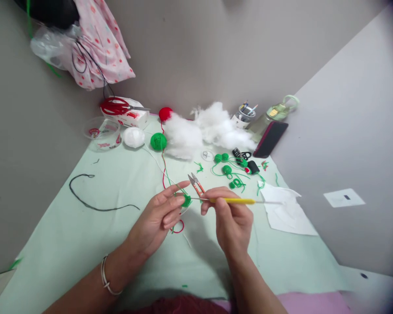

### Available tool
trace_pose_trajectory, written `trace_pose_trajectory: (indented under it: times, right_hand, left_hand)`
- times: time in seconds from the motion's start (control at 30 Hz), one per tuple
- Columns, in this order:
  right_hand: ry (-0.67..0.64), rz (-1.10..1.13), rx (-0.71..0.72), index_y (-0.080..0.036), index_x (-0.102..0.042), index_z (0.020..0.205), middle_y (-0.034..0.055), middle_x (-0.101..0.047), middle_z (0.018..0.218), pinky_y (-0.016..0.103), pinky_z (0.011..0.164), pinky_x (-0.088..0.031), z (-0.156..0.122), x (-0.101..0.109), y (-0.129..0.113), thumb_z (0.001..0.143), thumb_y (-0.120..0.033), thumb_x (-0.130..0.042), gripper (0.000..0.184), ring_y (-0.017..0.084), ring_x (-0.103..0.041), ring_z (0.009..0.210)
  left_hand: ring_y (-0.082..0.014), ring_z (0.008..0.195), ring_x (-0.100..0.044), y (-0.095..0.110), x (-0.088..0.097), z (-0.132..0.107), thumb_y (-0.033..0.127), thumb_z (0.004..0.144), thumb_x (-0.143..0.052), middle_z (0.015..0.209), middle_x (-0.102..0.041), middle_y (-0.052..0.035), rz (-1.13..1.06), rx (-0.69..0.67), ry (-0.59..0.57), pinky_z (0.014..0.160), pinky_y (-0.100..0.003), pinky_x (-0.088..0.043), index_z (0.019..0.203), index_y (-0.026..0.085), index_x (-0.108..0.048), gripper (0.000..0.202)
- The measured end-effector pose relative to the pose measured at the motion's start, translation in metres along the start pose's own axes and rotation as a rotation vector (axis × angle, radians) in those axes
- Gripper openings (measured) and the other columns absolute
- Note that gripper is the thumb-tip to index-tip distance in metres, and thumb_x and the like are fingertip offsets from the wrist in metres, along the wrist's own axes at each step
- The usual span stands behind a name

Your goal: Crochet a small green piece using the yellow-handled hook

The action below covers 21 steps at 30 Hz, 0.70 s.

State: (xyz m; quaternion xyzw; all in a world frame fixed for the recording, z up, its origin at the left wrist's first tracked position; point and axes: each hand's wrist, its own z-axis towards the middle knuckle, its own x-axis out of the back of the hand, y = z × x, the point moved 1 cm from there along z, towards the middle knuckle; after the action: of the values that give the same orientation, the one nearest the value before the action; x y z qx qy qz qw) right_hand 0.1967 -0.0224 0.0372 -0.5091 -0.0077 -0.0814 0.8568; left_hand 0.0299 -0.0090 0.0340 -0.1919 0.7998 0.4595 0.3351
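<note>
Between the thumb and fingers of my left hand [163,207] is a small green crochet piece [186,200], partly hidden by the fingertips. Green yarn runs over the raised index finger. My right hand [231,218] grips a crochet hook [234,201] by its yellow handle, and the metal tip reaches the green piece. Just beyond the right fingers lie thread snips [196,185] with orange handles. The green yarn ball [158,141] sits farther back, with a red yarn ball [165,114] behind it and a white yarn ball [134,137] at its left.
White stuffing [212,128] is heaped at the back. Small green crocheted pieces [227,169] lie right of centre, near a leaning phone [271,139] and a bottle [265,122]. Red scissors [118,106] rest on a box at back left. White paper [286,209] lies at right, black cord [85,200] at left.
</note>
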Motion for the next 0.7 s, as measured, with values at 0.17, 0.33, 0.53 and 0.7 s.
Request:
trace_pose_trajectory:
  times: [0.17,0.33,0.53,0.7]
  right_hand:
    - [-0.063,0.006,-0.01,-0.028,-0.082,0.109,0.0059,-0.08,0.097,0.037,0.074,-0.061,-0.001,-0.006,0.002,0.105,-0.021,-0.062,0.021,0.019,-0.073,0.078]
    - [-0.136,-0.309,0.271,-0.034,-0.077,0.131,0.0086,-0.079,0.114,0.037,0.082,-0.064,-0.011,-0.007,0.002,0.098,-0.008,-0.066,0.043,0.022,-0.076,0.098]
    - [-0.001,0.08,-0.096,-0.028,-0.082,0.105,0.0039,-0.077,0.09,0.036,0.071,-0.059,0.001,0.001,0.002,0.107,-0.026,-0.06,0.023,0.017,-0.068,0.071]
    - [-0.061,0.11,-0.164,-0.028,-0.084,0.1,0.0049,-0.081,0.095,0.035,0.069,-0.057,0.004,-0.003,0.0,0.102,-0.034,-0.068,0.017,0.017,-0.069,0.072]
  left_hand:
    - [-0.0019,0.045,-0.037,-0.007,-0.001,-0.003,0.028,0.082,-0.09,0.072,-0.06,0.007,0.163,-0.113,0.052,0.045,-0.019,-0.032,0.127,0.022,-0.076,0.048]
    - [-0.0028,0.045,-0.032,-0.007,0.0,-0.002,0.032,0.081,-0.092,0.059,-0.048,0.01,0.09,-0.026,0.04,0.045,-0.018,-0.028,0.125,0.018,-0.077,0.049]
    - [-0.0021,0.048,-0.03,0.001,0.002,0.002,0.028,0.076,-0.095,0.061,-0.048,0.009,0.011,-0.026,0.05,0.046,-0.016,-0.028,0.11,0.016,-0.084,0.037]
    - [-0.0074,0.059,-0.053,-0.003,-0.003,-0.002,0.027,0.079,-0.092,0.083,-0.071,0.0002,0.187,-0.116,0.038,0.059,-0.022,-0.045,0.111,0.02,-0.083,0.034]
